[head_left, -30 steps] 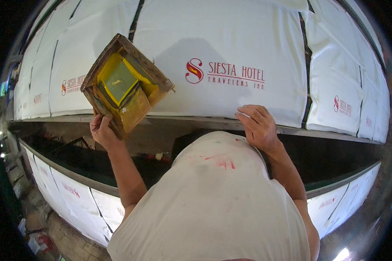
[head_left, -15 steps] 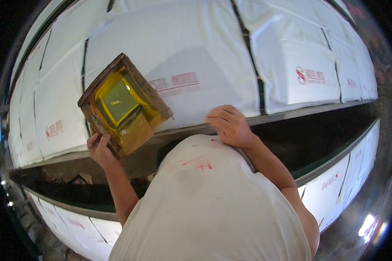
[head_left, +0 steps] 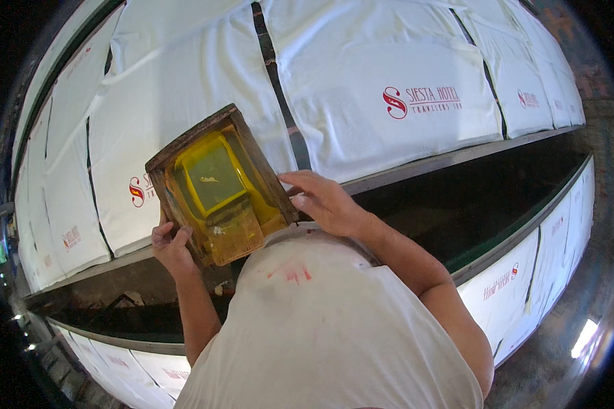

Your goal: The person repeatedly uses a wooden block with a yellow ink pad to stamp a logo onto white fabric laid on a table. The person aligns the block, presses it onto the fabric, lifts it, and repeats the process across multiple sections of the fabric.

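Note:
A screen-printing frame [head_left: 269, 162], with brown wooden sides and yellow mesh, hangs tilted in front of my body above the table edge. The middle of the mesh has a greyish window with a small pale mark. Across its lower part lies a flat amber piece [head_left: 235, 230]; I cannot tell whether it is loose. My left hand [head_left: 174, 251] grips the frame's lower left side, thumb on top and the other fingers partly hidden. At the opposite side, my right hand [head_left: 328, 203] has its thumb and fingers closed on the right rail.
White cloths [head_left: 382, 61] with red printed logos lie side by side along a long table beyond me. Dark gaps [head_left: 279, 82] separate them. The table's edge [head_left: 450, 157] runs across in front of me. Behind me, another row of printed white cloths [head_left: 504, 293] curves past.
My right hand has moved from beside my shirt onto the frame's right rail. The frame has come nearer my body. The cloths have shifted left in view, and a different gap lies beyond the frame.

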`<state>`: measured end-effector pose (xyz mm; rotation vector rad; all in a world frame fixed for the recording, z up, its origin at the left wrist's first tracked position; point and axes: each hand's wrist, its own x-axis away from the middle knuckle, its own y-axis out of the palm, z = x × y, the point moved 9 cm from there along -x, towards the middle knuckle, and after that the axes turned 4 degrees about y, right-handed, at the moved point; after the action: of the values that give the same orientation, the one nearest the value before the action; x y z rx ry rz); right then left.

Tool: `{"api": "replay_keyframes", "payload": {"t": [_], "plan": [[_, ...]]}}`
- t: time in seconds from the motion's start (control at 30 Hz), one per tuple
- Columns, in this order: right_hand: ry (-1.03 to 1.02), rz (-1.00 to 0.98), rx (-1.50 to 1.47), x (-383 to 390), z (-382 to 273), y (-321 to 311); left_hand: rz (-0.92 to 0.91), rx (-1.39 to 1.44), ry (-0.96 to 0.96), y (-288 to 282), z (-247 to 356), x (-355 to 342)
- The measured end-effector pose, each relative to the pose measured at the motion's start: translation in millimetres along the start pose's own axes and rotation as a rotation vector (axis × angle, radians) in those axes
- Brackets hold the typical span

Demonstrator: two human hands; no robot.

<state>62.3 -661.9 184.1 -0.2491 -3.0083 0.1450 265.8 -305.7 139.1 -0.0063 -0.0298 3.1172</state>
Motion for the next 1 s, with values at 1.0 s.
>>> {"api": "replay_keyframes", "payload": {"t": [1.0], "plan": [[0.112,0.422,0.037,111.6,91.1,-340.3,-0.337,0.051,0.105,431.9,-6.9,134.9]]}}
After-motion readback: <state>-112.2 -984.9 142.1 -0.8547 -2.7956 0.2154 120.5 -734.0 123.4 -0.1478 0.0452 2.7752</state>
